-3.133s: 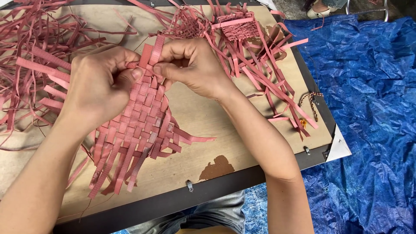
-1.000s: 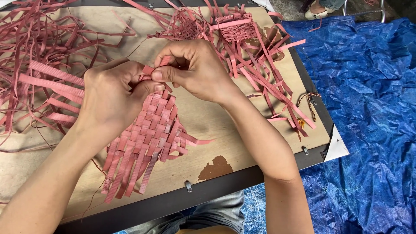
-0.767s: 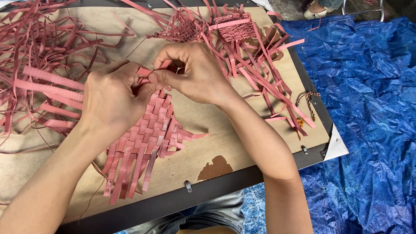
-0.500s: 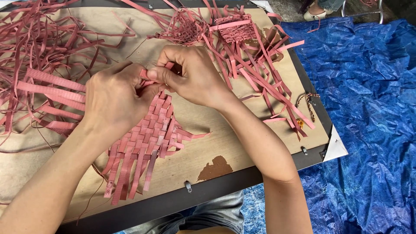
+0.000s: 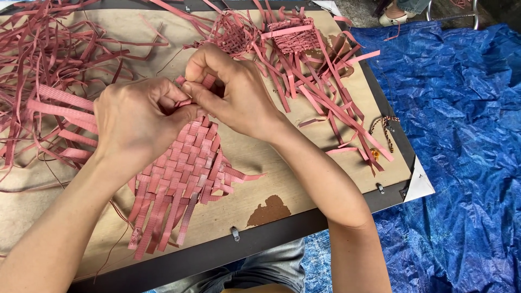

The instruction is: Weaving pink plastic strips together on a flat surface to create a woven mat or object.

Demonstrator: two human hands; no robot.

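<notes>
Brown board (image 5: 304, 179): left hand (image 5: 138, 122), right hand (image 5: 236, 92) pinch pink woven mat (image 5: 182, 168).

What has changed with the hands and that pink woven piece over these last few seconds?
The woven mat has swung: its loose strip ends now point more straight down toward the board's near edge. Both hands stayed pinching its top edge, the left hand and right hand pressed closer together. The loose strips, the small woven pieces and the board have not moved.

pink checker-woven mat (image 5: 184, 168), blue tarp (image 5: 467, 141)
</notes>
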